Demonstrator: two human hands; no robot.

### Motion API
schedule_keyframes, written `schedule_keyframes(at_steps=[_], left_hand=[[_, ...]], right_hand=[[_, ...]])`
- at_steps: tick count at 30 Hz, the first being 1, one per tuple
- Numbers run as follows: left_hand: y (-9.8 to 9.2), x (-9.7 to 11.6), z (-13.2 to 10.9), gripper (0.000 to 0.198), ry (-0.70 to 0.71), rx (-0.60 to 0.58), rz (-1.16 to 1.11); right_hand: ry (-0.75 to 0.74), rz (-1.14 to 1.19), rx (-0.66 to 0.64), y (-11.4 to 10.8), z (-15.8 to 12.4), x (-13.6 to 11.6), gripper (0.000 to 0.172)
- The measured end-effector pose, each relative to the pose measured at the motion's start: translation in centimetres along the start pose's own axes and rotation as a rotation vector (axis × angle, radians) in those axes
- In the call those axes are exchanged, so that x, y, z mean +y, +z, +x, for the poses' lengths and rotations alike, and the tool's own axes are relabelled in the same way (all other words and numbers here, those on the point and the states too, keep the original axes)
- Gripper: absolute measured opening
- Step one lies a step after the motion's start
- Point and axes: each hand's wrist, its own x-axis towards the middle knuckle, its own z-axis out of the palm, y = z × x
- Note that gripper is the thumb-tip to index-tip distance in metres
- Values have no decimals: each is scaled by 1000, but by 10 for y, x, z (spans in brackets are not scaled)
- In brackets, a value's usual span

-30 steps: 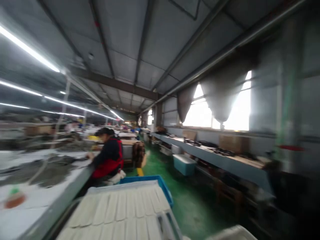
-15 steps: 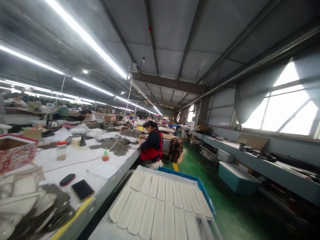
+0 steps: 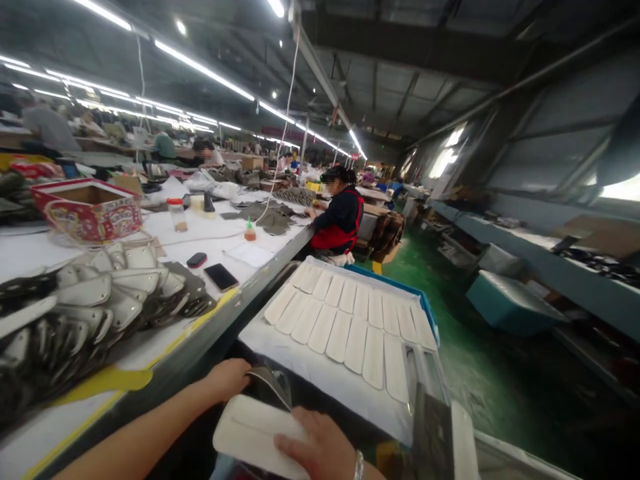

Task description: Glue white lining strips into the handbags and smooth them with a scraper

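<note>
My left hand [image 3: 229,379] is closed at the bottom centre, gripping a thin grey curved piece [image 3: 273,383] by its edge. My right hand [image 3: 320,448] lies over a white padded oblong piece [image 3: 250,432], fingers pressed on it and holding it near the bottom edge. Just beyond both hands stands a white tray [image 3: 320,373] with two rows of several cream oblong pieces [image 3: 345,320] laid side by side.
To the left runs a long white worktable [image 3: 165,333] with stacked grey cut parts [image 3: 100,300], a phone [image 3: 221,276], a glue bottle [image 3: 250,231] and a red box [image 3: 87,208]. A seated person in a red apron [image 3: 340,215] works farther along. Green floor and a blue bin [image 3: 510,303] lie right.
The view has tilted downward and swung left. My two hands with the white piece and the grey piece have come into view at the bottom; earlier neither hand showed.
</note>
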Motion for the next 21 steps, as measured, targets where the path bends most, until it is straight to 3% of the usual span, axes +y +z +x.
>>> schedule_keyframes(at_steps=[3,7,12,16,19,21], left_hand=[[-14,-19,-13,8,8,-65,277],[-29,-24,-42,21,57,-96,477],[-26,0,-49,35,94,-171,558],[-19,23,-44,40,47,-151,655],[-9,28,-51,45,47,-145,718],[-2,26,-57,45,57,-131,746]], right_hand=[[28,38,55,11,-3,2,81],[34,57,74,-7,-7,-8,75],[86,41,102,-23,-5,-24,72],[143,79,105,-24,-10,-29,69],[107,239,107,-33,-19,-23,71],[95,489,132,-40,-25,-11,83]])
